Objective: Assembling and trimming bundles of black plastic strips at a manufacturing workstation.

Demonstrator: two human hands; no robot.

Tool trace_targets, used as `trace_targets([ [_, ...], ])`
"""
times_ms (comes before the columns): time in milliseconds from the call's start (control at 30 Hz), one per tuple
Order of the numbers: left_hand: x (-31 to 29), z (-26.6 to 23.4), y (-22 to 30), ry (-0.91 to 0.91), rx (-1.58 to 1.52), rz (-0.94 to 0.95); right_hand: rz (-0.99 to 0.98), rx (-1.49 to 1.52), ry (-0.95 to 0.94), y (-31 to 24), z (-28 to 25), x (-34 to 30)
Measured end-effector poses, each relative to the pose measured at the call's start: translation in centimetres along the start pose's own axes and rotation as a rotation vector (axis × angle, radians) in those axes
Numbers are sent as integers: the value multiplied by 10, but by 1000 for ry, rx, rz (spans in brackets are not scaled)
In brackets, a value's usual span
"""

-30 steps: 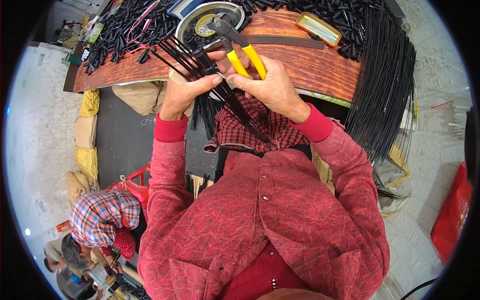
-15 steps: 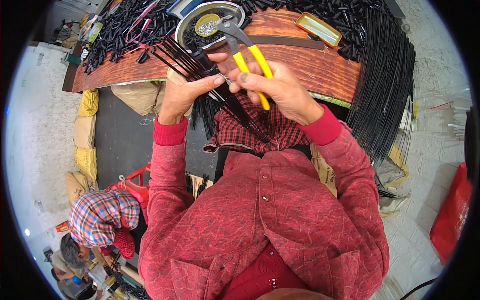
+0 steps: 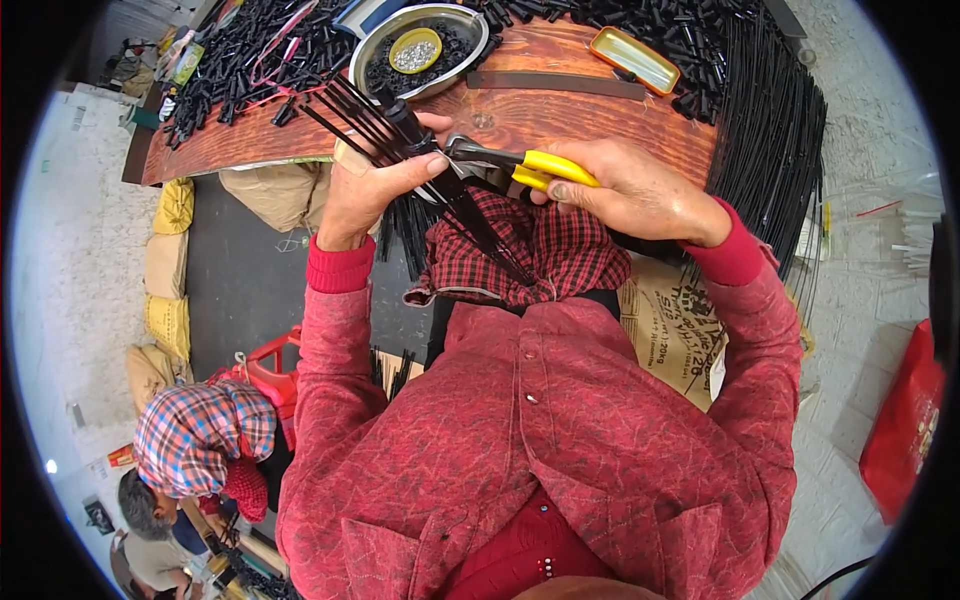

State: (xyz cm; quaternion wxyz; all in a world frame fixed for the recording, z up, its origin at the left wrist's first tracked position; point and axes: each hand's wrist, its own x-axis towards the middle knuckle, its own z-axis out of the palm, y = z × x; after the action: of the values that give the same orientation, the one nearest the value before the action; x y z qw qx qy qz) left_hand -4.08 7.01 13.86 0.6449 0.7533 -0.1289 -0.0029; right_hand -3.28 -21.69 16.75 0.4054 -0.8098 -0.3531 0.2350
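Observation:
My left hand (image 3: 362,195) is closed around a bundle of thin black umbrella ribs (image 3: 478,228) gathered at a black hub (image 3: 405,122). The bundle slants from above the hand down to a red and black checked cloth (image 3: 455,255) over my lap. My right hand (image 3: 645,192) is wrapped round the yellow handles of a pair of pliers (image 3: 555,165). The plier jaws point left and meet the hub area beside my left thumb; what exactly they grip is too small to tell.
On the wooden table (image 3: 600,125) stands a metal bowl (image 3: 365,65) with a yellow dish (image 3: 414,52) of small silvery pieces. Black tubes (image 3: 250,120) lie heaped behind. Long black rods (image 3: 770,150) hang over the right edge. Other people (image 3: 205,440) work at lower left.
The pliers have swung from upright to nearly level, their jaws now against the hub beside my left thumb. My right hand has moved rightward and wrapped round the handles. My left hand has hardly moved.

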Motion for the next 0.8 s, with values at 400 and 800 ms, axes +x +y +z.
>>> trace_targets([
  [400,0,-2,3,-15,22,0,-185,-334,153,-2,-5,2],
  [800,0,-12,-3,-99,-23,57,68,84,-111,-11,-9,3],
])
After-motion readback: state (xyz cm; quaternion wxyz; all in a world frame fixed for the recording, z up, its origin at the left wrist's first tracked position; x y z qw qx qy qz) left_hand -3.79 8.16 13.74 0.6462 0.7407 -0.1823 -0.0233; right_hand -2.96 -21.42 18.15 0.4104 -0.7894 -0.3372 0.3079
